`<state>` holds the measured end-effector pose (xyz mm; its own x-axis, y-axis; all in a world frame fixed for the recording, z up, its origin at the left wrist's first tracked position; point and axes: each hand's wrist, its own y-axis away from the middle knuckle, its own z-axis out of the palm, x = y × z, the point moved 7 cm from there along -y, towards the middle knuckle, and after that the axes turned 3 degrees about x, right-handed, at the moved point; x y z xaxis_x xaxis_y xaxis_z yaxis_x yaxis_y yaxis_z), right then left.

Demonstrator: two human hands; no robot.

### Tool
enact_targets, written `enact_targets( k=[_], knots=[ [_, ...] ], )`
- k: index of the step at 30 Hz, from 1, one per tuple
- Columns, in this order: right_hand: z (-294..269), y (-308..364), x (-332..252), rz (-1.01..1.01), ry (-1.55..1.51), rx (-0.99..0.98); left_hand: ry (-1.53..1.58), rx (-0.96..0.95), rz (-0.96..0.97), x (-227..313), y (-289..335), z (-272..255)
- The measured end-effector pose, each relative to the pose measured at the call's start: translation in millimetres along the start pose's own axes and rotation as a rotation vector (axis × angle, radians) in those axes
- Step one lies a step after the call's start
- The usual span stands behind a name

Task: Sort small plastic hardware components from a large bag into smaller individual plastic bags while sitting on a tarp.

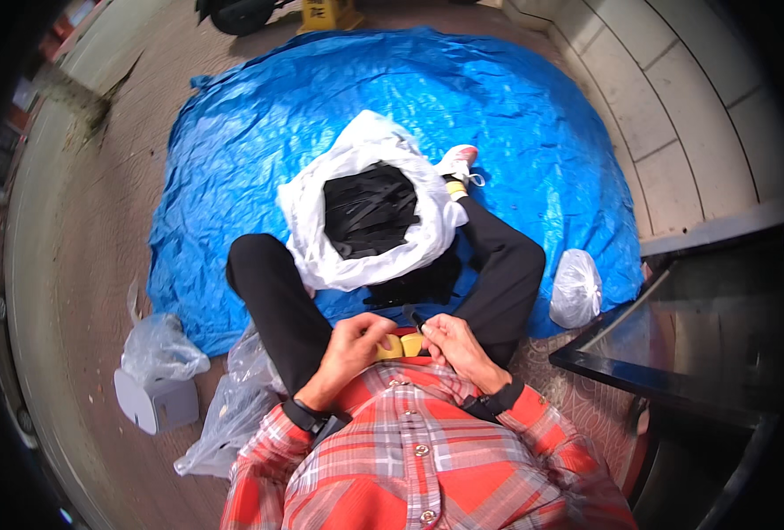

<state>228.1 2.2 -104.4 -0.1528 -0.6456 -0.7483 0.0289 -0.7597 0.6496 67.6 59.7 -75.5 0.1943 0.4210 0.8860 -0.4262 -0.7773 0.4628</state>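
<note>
I sit on a blue tarp (533, 115) with my legs in black trousers around a white plastic bag (317, 238) full of thin black strips (370, 212). My left hand (352, 346) and my right hand (456, 344) meet close to my chest. Between them they hold a small yellow piece (401, 344) and a thin black strip (414, 316) that sticks up from it. Both hands pinch this work. A heap of black strips (414, 287) lies on the tarp just beyond my hands.
A small clear bag (575, 287) stands at the tarp's right edge. Crumpled clear bags (158, 349) and a grey box (158, 405) lie at my left. A dark glass-topped table (719, 336) stands at the right. Tiled paving runs along the far right.
</note>
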Motion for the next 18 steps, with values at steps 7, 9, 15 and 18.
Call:
enact_targets(
  k=[7, 9, 15, 18],
  knots=[
    [-96, -124, 45, 0.034, -0.289, 0.445, 0.645, -0.041, -0.255, -21, 16, -18],
    [-119, -147, 55, 0.088, -0.26, 0.583, 0.714, -0.116, -0.257, -19, 21, -10],
    [-134, -138, 7, -0.456, 0.3, 0.903, 0.788, -0.078, -0.299, -30, 31, -21],
    [-43, -82, -102, -0.771, 0.457, 0.612, 0.878, -0.028, -0.314, -36, 34, -30]
  ],
)
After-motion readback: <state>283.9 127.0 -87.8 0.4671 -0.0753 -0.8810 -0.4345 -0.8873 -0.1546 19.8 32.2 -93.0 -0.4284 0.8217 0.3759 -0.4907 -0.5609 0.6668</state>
